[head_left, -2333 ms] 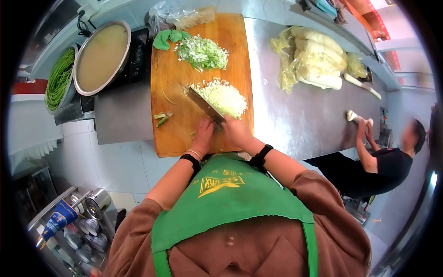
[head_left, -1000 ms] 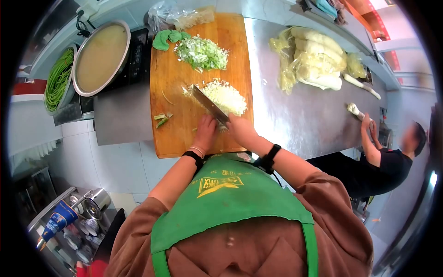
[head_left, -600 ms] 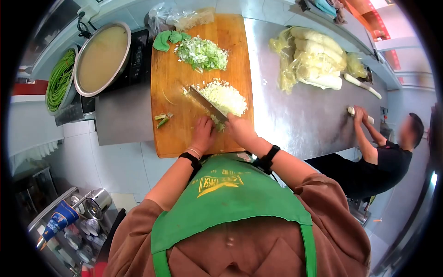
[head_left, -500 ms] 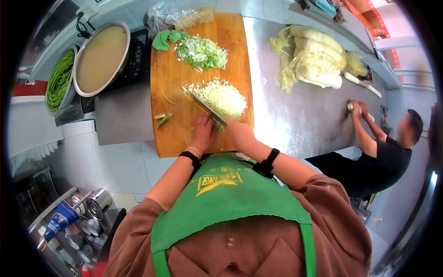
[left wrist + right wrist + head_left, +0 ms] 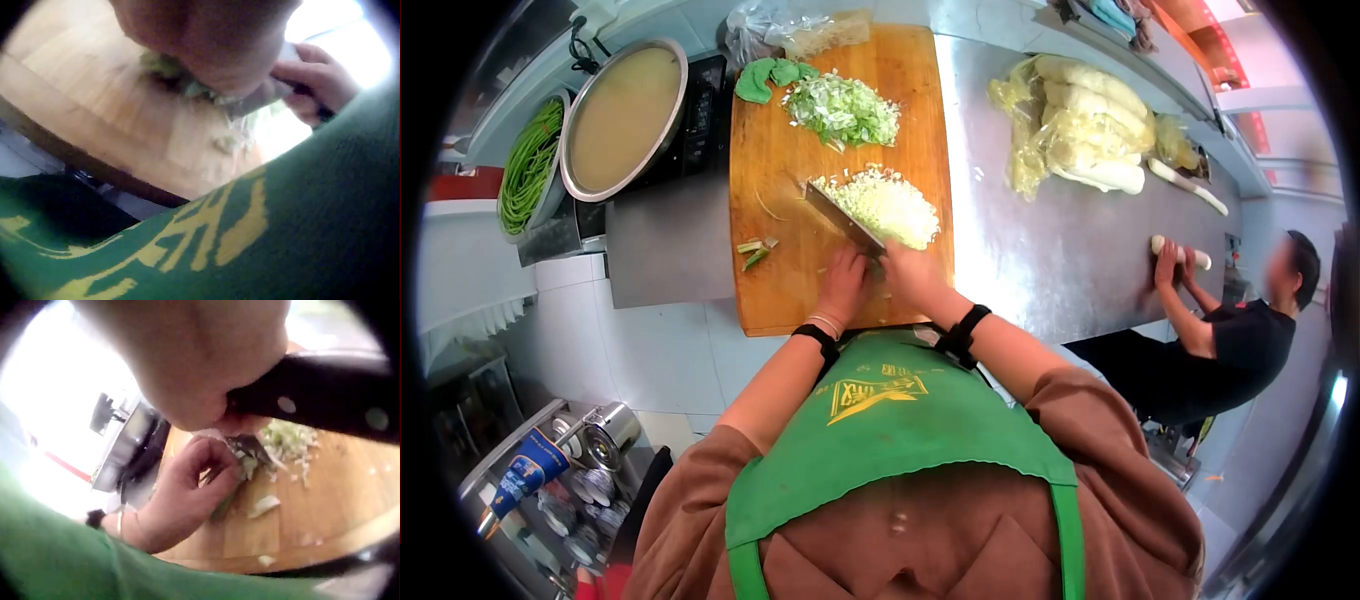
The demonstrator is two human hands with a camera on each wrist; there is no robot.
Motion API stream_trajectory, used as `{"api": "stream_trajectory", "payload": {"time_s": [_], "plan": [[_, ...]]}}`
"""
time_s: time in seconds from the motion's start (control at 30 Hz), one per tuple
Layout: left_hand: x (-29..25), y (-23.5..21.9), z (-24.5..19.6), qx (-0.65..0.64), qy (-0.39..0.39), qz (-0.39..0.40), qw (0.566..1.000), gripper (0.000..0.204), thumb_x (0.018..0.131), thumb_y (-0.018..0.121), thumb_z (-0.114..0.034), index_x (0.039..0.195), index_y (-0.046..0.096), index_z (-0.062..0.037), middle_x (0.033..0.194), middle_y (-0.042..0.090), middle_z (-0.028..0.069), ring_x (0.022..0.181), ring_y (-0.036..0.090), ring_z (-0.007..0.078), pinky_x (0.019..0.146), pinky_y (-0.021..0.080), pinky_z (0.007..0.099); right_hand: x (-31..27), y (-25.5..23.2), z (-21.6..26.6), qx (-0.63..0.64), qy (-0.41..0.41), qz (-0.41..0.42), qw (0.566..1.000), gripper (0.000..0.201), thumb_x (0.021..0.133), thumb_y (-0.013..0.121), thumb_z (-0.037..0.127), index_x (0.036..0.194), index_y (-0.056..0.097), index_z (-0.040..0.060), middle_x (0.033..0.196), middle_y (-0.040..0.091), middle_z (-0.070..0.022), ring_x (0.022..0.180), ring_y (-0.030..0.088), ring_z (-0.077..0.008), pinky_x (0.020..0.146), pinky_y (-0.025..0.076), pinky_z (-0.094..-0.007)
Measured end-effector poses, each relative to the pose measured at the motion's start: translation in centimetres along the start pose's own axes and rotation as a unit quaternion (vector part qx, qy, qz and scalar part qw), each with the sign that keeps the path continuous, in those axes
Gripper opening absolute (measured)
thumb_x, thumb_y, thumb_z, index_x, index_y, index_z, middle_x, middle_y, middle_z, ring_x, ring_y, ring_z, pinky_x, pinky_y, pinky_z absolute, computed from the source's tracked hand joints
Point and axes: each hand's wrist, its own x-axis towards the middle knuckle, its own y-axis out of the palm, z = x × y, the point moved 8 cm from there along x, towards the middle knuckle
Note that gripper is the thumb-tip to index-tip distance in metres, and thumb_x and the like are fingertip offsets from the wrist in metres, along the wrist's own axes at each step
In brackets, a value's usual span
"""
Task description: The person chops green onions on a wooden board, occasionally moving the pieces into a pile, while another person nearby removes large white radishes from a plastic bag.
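A wooden cutting board (image 5: 780, 200) lies on the steel counter (image 5: 1040, 260). My right hand (image 5: 910, 275) grips the black riveted handle (image 5: 325, 397) of a cleaver (image 5: 843, 217), whose blade stands against a pile of pale chopped vegetable (image 5: 890, 205). My left hand (image 5: 845, 283) sits just left of the blade, fingers curled over a green vegetable piece (image 5: 234, 481) pressed to the board. In the left wrist view the left hand (image 5: 206, 44) hides most of that piece, and the right hand (image 5: 312, 78) shows behind it. A second pile of greener cuttings (image 5: 843, 108) lies at the board's far end.
A pot of yellowish liquid (image 5: 622, 115) and a tray of green beans (image 5: 530, 165) stand left of the board. Bagged cabbages (image 5: 1080, 120) lie far right. Another person (image 5: 1230, 340) handles a white vegetable (image 5: 1180, 250) at the counter's right. Trimmed stem ends (image 5: 752, 252) lie on the board.
The cleaver has gone on rising and falling beside the pale pile, with both hands staying at the board's near end. The other person's hands have shifted along the counter with the white vegetable.
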Motion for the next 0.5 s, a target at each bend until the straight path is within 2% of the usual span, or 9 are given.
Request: {"api": "stream_trajectory", "payload": {"time_s": [0.13,0.23,0.33,0.43,0.5], "plan": [[0.2,-0.4,-0.2,-0.001,0.001,-0.002,1.000,0.017,0.081,0.066,-0.002,0.098,0.060,-0.0002,0.105,0.058,0.0191,0.101,0.055,0.0411,0.090,0.049,0.0488,-1.4,-0.7,0.4,-0.035,0.007,0.033,0.999,0.013,0.095,0.060,0.011,0.102,0.054,0.0022,0.082,0.068,-0.0224,0.076,0.067,-0.0448,0.067,0.053,-0.0535],[-0.1,-0.6,-0.5,-0.017,0.007,-0.020,1.000,0.017,0.082,0.067,-0.002,0.097,0.060,-0.0004,0.105,0.058,0.0192,0.101,0.055,0.0412,0.090,0.049,0.0489,-2.0,0.2,0.0,-0.034,0.023,0.026,0.999,0.013,0.097,0.059,0.013,0.100,0.054,0.0018,0.082,0.068,-0.0228,0.076,0.067,-0.0449,0.067,0.053,-0.0537],[-0.1,-0.2,0.2,-0.003,0.001,0.005,1.000,0.018,0.081,0.067,-0.002,0.098,0.059,-0.0002,0.106,0.058,0.0191,0.101,0.055,0.0414,0.090,0.049,0.0488,0.2,-0.2,0.9,-0.011,-0.002,-0.013,1.000,0.014,0.097,0.059,0.013,0.102,0.053,0.0017,0.082,0.068,-0.0231,0.077,0.067,-0.0452,0.068,0.052,-0.0542],[-0.2,-0.1,0.2,-0.004,0.001,-0.006,1.000,0.019,0.081,0.067,-0.002,0.098,0.059,-0.0003,0.107,0.058,0.0189,0.101,0.055,0.0410,0.089,0.049,0.0485,-0.1,-1.0,0.8,-0.015,-0.009,0.002,1.000,0.015,0.098,0.058,0.015,0.103,0.053,0.0018,0.081,0.068,-0.0229,0.076,0.067,-0.0457,0.068,0.052,-0.0544],[-0.3,-0.1,0.2,-0.036,-0.004,-0.017,0.999,0.020,0.080,0.067,-0.001,0.098,0.059,-0.0008,0.107,0.058,0.0185,0.102,0.055,0.0405,0.088,0.050,0.0478,-1.7,-0.4,0.0,-0.012,0.035,0.047,0.998,0.016,0.099,0.060,0.017,0.102,0.055,0.0030,0.085,0.068,-0.0248,0.080,0.066,-0.0478,0.069,0.052,-0.0555]]}}
